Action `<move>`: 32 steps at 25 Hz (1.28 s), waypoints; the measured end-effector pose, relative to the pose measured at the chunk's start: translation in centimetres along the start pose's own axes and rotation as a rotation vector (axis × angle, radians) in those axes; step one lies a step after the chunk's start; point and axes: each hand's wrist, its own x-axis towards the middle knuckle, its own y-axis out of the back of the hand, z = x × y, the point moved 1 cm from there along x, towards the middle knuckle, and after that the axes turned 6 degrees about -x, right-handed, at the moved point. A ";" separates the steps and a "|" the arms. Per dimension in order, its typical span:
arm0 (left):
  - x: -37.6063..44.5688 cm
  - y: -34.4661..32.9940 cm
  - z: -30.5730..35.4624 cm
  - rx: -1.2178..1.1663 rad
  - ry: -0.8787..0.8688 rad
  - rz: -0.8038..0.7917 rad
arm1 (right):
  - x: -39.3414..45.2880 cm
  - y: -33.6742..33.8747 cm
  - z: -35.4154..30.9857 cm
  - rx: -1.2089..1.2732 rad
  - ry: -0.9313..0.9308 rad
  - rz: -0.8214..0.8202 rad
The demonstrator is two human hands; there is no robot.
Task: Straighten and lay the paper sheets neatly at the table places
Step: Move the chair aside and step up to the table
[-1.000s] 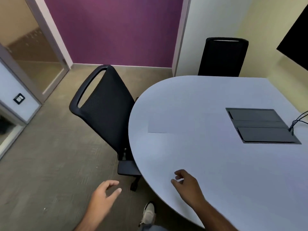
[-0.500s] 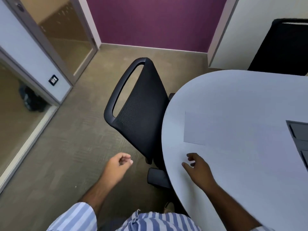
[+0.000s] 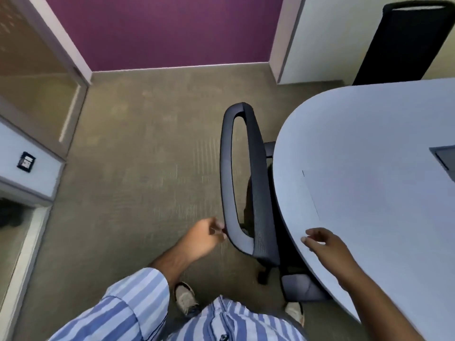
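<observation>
On the table (image 3: 369, 279), a sheet (image 3: 349, 193) lies lengthwise just beyond the open right hand (image 3: 325, 244); the loosely curled, empty left hand (image 3: 204, 237) hangs farther off.

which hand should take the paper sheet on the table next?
Right. The right hand hovers over the table edge, just short of the paper sheet. The left hand is off the table beside the chair back.

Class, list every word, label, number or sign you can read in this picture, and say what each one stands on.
No text can be read.
Wall plate: small dark plate with pale marks, too small and blurred to read.
Paper sheet on the table: appears blank.
Near chair, striped shirt: no visible label.
</observation>
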 end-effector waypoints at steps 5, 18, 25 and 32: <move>3.5 6.6 3.2 0.025 -0.126 -0.081 | -2.5 -1.0 -6.2 0.123 -0.005 0.174; 15.9 18.0 12.1 0.050 -0.278 0.035 | 3.1 -2.9 -15.3 0.313 -0.016 0.256; 23.8 21.4 15.8 0.123 -0.299 -0.005 | 8.1 -3.9 -20.8 0.284 -0.061 0.300; 36.8 24.6 22.8 0.150 -0.396 -0.212 | 15.5 -2.4 -28.8 0.164 -0.144 0.451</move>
